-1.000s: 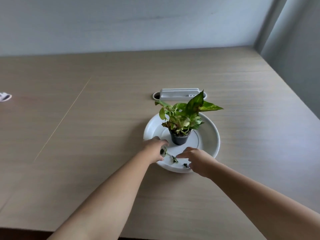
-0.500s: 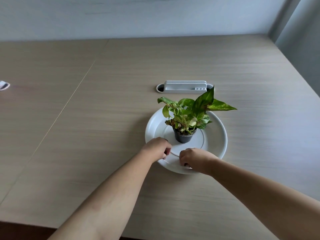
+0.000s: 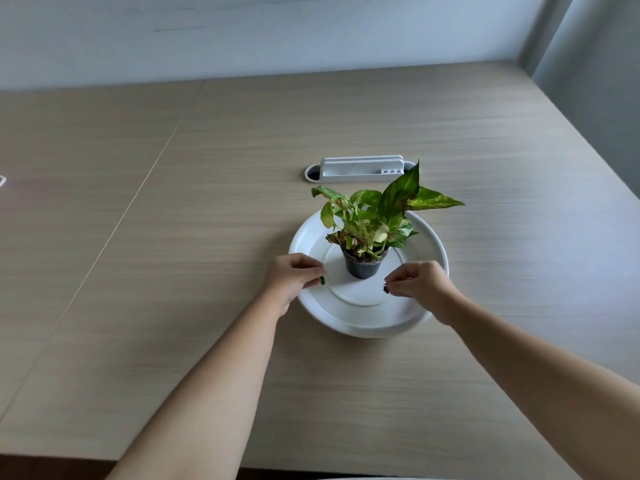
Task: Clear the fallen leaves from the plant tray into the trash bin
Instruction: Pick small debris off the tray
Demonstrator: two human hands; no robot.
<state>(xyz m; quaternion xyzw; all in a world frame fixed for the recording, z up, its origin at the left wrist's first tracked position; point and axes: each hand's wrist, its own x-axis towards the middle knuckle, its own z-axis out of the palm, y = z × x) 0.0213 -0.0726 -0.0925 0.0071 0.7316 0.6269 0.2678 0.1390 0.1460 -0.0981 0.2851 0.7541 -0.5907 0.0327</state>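
A round white plant tray lies on the wooden table, with a small potted plant in a black pot standing at its middle. My left hand hovers over the tray's left rim, fingers pinched on a green leaf piece that pokes out of them. Over the tray's right side, my right hand is pinched on a dark leaf scrap. The tray floor in front of the pot shows no loose leaves. No trash bin is in view.
A white cable-port organiser is set into the table behind the plant. A small white object shows at the far left edge. Walls close off the back and right sides. The table's near edge runs along the bottom.
Both hands closed on the leaf bits on the tray's front and have lifted and drawn apart with them. The tray floor, which held several scraps, now looks bare.
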